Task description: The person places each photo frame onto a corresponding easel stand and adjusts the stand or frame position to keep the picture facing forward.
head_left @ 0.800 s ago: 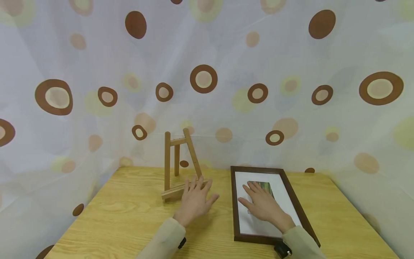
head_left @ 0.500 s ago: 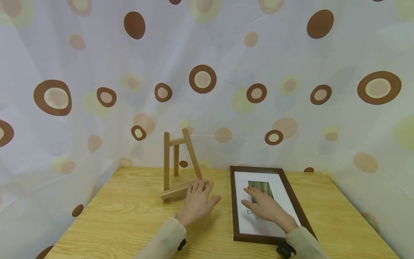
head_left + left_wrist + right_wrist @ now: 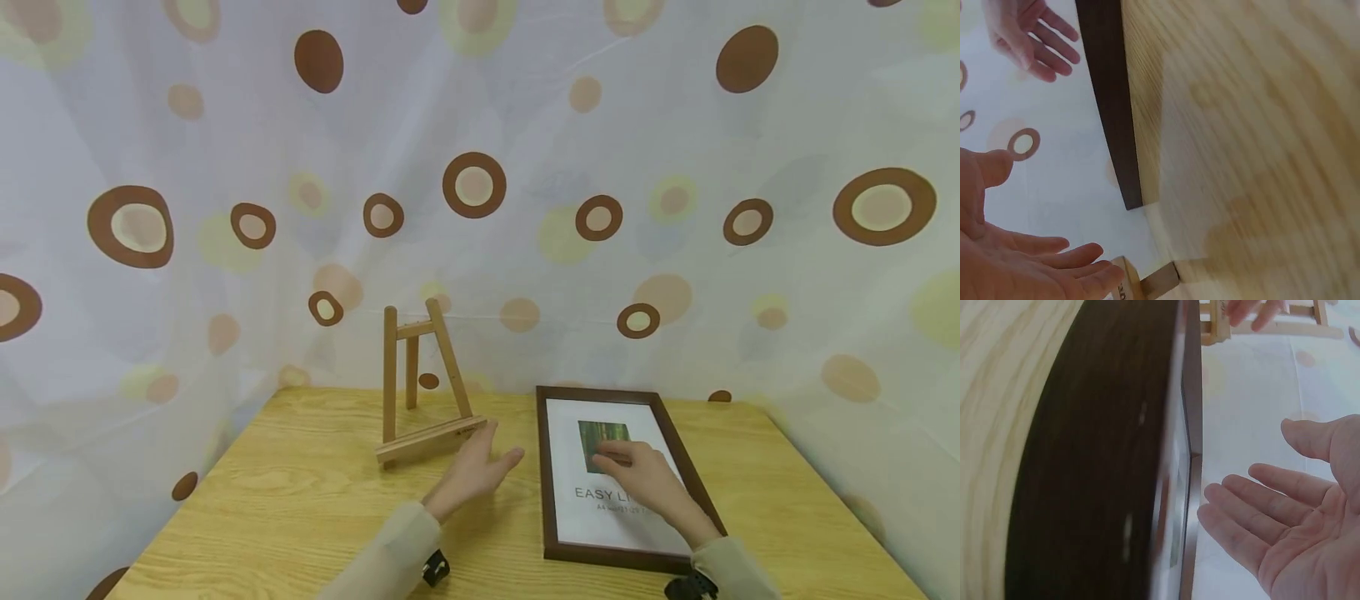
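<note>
Head view: left hand (image 3: 472,471) near easel (image 3: 453,373), right hand (image 3: 643,477) above picture frame (image 3: 581,482), both empty, apparently pre-grasp; gripping next requires closing.

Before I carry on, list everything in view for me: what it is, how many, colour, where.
Easel: one, light wood, standing left of centre
Picture frame: one, dark brown, lying flat right of the easel
White sheet: one, white with a green picture and lettering, partly covered, inside the frame
Table: one, yellowish wood, under both
Backdrop: white with brown, peach and yellow spots and rings, behind and beside the table
Sleeves: two, cream, lower edge
Wrist devices: two, black, one at each wrist
Left hand: one, bare, at the easel's lower right, contact unclear
Right hand: one, bare, over the sheet, holding nothing
</note>
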Demonstrator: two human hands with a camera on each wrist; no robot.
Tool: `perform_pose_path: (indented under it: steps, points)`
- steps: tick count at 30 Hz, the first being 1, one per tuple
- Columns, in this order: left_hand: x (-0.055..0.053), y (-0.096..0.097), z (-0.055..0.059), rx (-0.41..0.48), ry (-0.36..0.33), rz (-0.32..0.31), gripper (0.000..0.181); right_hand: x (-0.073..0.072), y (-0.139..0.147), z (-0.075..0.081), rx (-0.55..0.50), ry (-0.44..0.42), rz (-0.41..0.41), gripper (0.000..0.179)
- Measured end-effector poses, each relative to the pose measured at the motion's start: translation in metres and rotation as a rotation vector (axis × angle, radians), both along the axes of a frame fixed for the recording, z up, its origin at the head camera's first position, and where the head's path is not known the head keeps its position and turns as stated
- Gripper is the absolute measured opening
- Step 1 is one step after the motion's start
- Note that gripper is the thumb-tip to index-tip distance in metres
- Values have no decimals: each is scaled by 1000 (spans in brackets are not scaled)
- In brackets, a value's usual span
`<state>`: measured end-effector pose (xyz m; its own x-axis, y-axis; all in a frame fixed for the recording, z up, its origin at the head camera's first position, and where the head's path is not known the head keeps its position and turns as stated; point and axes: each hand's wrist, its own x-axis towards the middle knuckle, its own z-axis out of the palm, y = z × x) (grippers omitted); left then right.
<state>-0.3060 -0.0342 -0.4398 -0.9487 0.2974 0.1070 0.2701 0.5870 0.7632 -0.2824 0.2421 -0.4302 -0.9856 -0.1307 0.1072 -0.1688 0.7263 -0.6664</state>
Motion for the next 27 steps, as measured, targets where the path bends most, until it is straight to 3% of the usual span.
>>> perform_pose_path:
  steps: [10, 18, 27]
  points:
    - [-1, 6, -5, 167, -123, -23, 73, -4, 30, -1, -259, -202, -82, 55]
    - [-2, 13, -12, 241, -186, -45, 68, -8, 50, -5, -367, -279, -94, 61]
    - [1, 20, -18, 330, -299, -99, 67, -5, 73, -7, -410, -335, -88, 64]
